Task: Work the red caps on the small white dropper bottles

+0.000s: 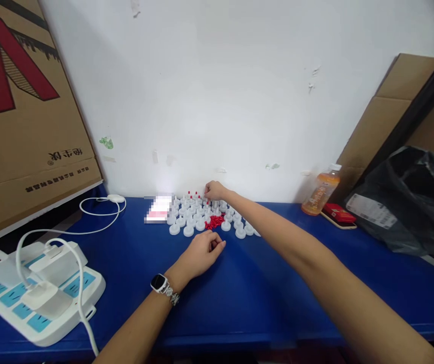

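Fingers (209,192) of right hand (215,190) among round white plastic caps (194,218)

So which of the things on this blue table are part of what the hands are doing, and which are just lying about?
In use:
right hand at the far rows
left hand, curled near the caps
white caps
red bits

Lying about:
power strip
drink bottle
red box
black bag
cardboard

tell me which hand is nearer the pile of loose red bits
Left. The left hand rests on the blue table just in front of the red pile; the right hand is behind it, by the wall.
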A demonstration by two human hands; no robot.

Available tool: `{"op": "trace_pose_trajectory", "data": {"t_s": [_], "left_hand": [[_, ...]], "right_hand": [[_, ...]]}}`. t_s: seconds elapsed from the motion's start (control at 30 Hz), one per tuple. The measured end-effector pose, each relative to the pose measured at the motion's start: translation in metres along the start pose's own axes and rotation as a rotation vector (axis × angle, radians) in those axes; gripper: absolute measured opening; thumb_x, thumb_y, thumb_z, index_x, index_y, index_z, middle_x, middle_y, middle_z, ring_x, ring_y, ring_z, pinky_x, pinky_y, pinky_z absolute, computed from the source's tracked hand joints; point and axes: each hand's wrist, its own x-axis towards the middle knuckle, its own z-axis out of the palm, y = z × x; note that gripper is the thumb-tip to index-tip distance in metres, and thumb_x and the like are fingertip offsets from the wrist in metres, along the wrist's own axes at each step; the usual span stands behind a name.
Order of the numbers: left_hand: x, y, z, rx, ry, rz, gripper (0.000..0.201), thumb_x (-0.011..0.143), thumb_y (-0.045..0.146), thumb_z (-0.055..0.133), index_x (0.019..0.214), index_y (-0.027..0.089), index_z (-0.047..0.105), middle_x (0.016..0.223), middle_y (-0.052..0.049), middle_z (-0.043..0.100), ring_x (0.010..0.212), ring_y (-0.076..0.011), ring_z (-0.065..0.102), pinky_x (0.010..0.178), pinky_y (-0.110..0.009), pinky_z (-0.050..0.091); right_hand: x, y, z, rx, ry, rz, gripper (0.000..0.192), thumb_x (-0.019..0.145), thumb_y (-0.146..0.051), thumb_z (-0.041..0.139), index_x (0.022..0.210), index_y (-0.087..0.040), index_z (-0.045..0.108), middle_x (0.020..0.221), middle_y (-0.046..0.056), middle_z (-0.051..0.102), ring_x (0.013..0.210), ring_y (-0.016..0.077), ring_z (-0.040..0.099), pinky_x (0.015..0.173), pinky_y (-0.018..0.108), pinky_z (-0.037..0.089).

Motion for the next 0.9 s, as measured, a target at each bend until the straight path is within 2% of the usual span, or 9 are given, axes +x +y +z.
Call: {"op": "trace_pose_trajectory", "data": {"t_s": [0.17, 0.3, 0.4, 0.47, 0.57, 0.7, 0.8, 0.9], "left_hand": [[0.0, 0.001, 0.0, -0.007, -0.014, -0.006, 0.034, 0.093, 0.045, 0.047, 0.082, 0.018, 0.065, 0.08, -0.003, 0.06, 0.068, -0.0147, 0.052, 0.063, -0.028, 0.04], [0.001, 0.005, -0.003, -0.013, -0.017, -0.022, 0.033, 0.092, 0.045, 0.048, 0.083, 0.018, 0.066, 0.081, -0.004, 0.061, 0.068, -0.015, 0.053, 0.063, -0.028, 0.041], [0.002, 0.004, -0.004, -0.018, -0.016, -0.028, 0.031, 0.092, 0.043, 0.048, 0.084, 0.018, 0.065, 0.08, -0.004, 0.062, 0.067, -0.0153, 0.054, 0.063, -0.028, 0.042], [0.002, 0.002, -0.003, -0.027, -0.014, -0.019, 0.029, 0.091, 0.041, 0.048, 0.085, 0.019, 0.065, 0.078, -0.003, 0.062, 0.067, -0.0154, 0.054, 0.062, -0.028, 0.042], [0.001, 0.0, -0.002, -0.072, -0.011, -0.014, 0.025, 0.091, 0.039, 0.048, 0.089, 0.019, 0.063, 0.076, -0.002, 0.061, 0.065, -0.0147, 0.053, 0.061, -0.027, 0.042], [-0.001, 0.001, -0.003, -0.095, 0.015, -0.021, 0.024, 0.09, 0.04, 0.05, 0.096, 0.019, 0.059, 0.072, 0.001, 0.058, 0.062, -0.0136, 0.051, 0.058, -0.026, 0.04], [0.0, -0.001, -0.006, -0.052, 0.04, -0.021, 0.027, 0.088, 0.042, 0.054, 0.101, 0.019, 0.058, 0.068, 0.003, 0.055, 0.058, -0.0125, 0.049, 0.056, -0.026, 0.038], [0.001, -0.006, -0.008, -0.01, 0.066, -0.016, 0.03, 0.088, 0.043, 0.054, 0.105, 0.019, 0.057, 0.071, 0.003, 0.054, 0.057, -0.0118, 0.047, 0.058, -0.026, 0.038]], "right_hand": [[-0.004, 0.0, 0.002, -0.036, 0.049, -0.005, 0.013, 0.075, -0.007, 0.064, 0.085, -0.014, 0.07, 0.094, 0.01, 0.074, 0.084, 0.0183, 0.064, 0.068, 0.023, 0.043], [-0.019, 0.0, -0.001, -0.055, 0.078, -0.02, 0.012, 0.082, -0.017, 0.063, 0.092, -0.014, 0.069, 0.094, 0.009, 0.072, 0.086, 0.0187, 0.063, 0.072, 0.025, 0.043], [-0.049, 0.001, -0.008, -0.095, 0.15, -0.039, 0.023, 0.088, -0.029, 0.06, 0.106, -0.015, 0.065, 0.104, 0.012, 0.068, 0.099, 0.0235, 0.058, 0.083, 0.031, 0.041], [-0.079, 0.002, -0.011, -0.162, 0.263, -0.098, 0.024, 0.091, -0.033, 0.056, 0.108, -0.017, 0.064, 0.111, 0.013, 0.063, 0.108, 0.0263, 0.052, 0.09, 0.036, 0.036], [-0.127, 0.004, -0.01, -0.182, 0.34, -0.145, 0.022, 0.093, -0.035, 0.053, 0.104, -0.019, 0.064, 0.104, 0.011, 0.062, 0.101, 0.0253, 0.05, 0.085, 0.036, 0.035], [-0.169, 0.003, -0.004, -0.184, 0.276, -0.164, 0.021, 0.093, -0.036, 0.055, 0.101, -0.019, 0.064, 0.096, 0.009, 0.066, 0.095, 0.0244, 0.051, 0.083, 0.036, 0.032], [-0.179, 0.001, -0.004, -0.202, 0.218, -0.181, 0.013, 0.093, -0.025, 0.054, 0.092, -0.018, 0.064, 0.093, 0.009, 0.068, 0.094, 0.0237, 0.053, 0.085, 0.037, 0.03], [-0.184, -0.001, -0.005, -0.062, 0.211, -0.17, 0.012, 0.091, -0.019, 0.054, 0.086, -0.018, 0.064, 0.087, 0.006, 0.069, 0.089, 0.021, 0.056, 0.087, 0.037, 0.03]]}}
